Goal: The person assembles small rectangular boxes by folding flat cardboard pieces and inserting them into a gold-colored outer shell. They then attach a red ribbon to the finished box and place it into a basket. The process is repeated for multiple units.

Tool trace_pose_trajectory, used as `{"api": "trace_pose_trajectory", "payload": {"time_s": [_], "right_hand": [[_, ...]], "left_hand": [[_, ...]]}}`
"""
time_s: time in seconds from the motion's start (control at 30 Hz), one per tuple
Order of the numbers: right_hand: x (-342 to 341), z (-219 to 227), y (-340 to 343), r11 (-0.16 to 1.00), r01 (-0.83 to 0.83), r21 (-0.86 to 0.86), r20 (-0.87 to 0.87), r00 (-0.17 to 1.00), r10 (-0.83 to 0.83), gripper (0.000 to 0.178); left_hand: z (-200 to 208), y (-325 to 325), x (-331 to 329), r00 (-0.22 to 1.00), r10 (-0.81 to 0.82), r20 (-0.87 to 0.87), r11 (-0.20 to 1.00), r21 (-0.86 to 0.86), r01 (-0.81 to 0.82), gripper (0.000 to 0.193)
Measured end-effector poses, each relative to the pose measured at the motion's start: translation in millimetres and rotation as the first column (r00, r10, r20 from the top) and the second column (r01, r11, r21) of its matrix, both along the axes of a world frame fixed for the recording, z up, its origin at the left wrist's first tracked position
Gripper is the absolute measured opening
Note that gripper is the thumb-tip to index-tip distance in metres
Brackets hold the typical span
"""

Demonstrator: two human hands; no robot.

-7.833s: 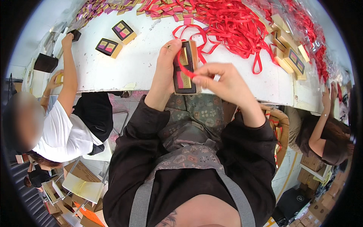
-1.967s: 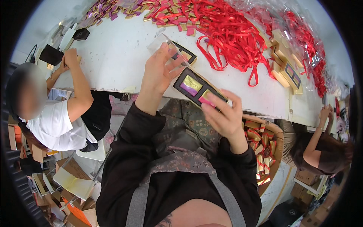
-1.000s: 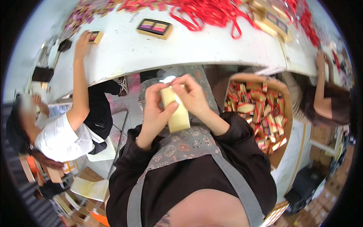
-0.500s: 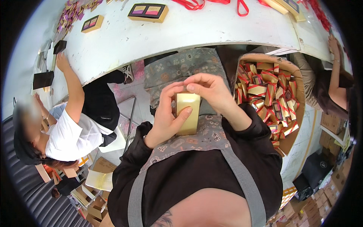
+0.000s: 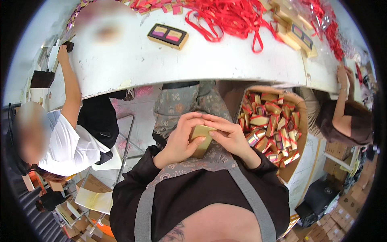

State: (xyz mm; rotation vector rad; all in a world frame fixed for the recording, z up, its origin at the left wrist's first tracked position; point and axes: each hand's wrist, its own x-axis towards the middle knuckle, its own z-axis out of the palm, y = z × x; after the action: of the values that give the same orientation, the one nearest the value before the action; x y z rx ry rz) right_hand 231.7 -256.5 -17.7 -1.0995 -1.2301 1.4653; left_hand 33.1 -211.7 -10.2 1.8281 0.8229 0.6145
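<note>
A small gold box [image 5: 202, 146] is held between my two hands above my patterned apron. My left hand [image 5: 182, 139] wraps its left side, with the thumb lying across the face. My right hand [image 5: 229, 138] closes on the upper right part, its thumb pressed near the top edge. The fingertips of both hands meet at the far end of the box, and its back is hidden behind them.
A carton [image 5: 303, 121] full of ribbon-tied gold boxes stands to my right. On the white table [image 5: 133, 66] ahead lie a gold box with two windows [image 5: 167, 35] and a heap of red ribbon [image 5: 229, 18]. A person in a white shirt [image 5: 68, 147] sits left, another person [image 5: 342, 121] right.
The view has tilted up, showing more of the table and ribbon. My right hand has come down from above the box's top to grip its side. The box now leans more away.
</note>
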Motion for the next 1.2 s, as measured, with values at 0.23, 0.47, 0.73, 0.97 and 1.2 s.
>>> {"api": "trace_pose_trajectory", "payload": {"time_s": [0.23,0.47,0.73,0.97,1.2], "right_hand": [[85.1,84.2,122.4,0.439,0.035,0.898,0.433,0.101,-0.896,0.039],[-2.1,21.7,240.0,0.713,-0.28,0.643,0.75,0.419,-0.511,0.065],[-30.1,-3.3,276.3,0.743,-0.24,0.624,0.734,0.507,-0.453,0.06],[7.3,36.6,296.5,0.773,-0.324,0.546,0.826,0.366,-0.43,0.038],[72.8,29.8,602.0,0.823,0.567,0.035,0.328,0.771,-0.546,0.04]], "left_hand": [[29.4,111.8,14.7,0.909,0.372,0.186,0.84,0.349,-0.415,0.069],[-7.6,207.9,-12.2,0.761,0.636,0.124,0.739,0.186,-0.648,0.049],[1.4,335.9,-123.3,0.422,0.902,-0.094,0.344,0.746,-0.571,0.054],[-30.0,305.8,-60.9,0.59,0.676,-0.442,0.644,0.743,-0.182,0.055],[-22.9,271.9,-17.9,0.782,0.554,-0.286,0.734,0.612,-0.295,0.039]]}}
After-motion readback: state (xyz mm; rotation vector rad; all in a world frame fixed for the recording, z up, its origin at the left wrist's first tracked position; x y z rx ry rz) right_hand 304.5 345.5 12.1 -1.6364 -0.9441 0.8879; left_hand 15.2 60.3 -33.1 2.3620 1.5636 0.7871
